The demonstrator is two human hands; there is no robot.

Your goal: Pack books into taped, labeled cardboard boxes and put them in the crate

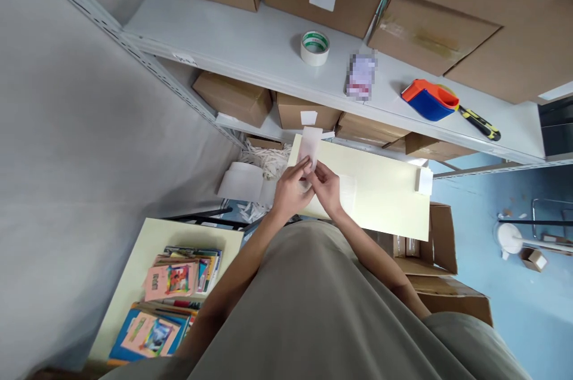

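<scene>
Two hands meet over the cream table (385, 201), below the grey shelf (250, 52) with its tape roll (314, 48). Left hand (290, 189) and right hand (326, 186) both pinch a white paper slip (310, 142), fingers closed on its lower end.

— What sort of place?
— A stockroom or packing area, by the look of it. Grey metal shelving (250, 46) loaded with sealed brown cardboard boxes (447, 28), some with white labels; more boxes (233, 96) tucked on the lower shelf.
— Any packing gear?
— Yes. A roll of tape (314, 47) and an orange and blue tape dispenser (430, 99) lying on the shelf. Shredded white paper filler (265, 160) below.
— And the goods?
— Stacks of colourful booklets (172, 284) on a pale counter (134, 284) at lower left. Open cartons (441, 237) on a blue floor (514, 308) to the right.
</scene>
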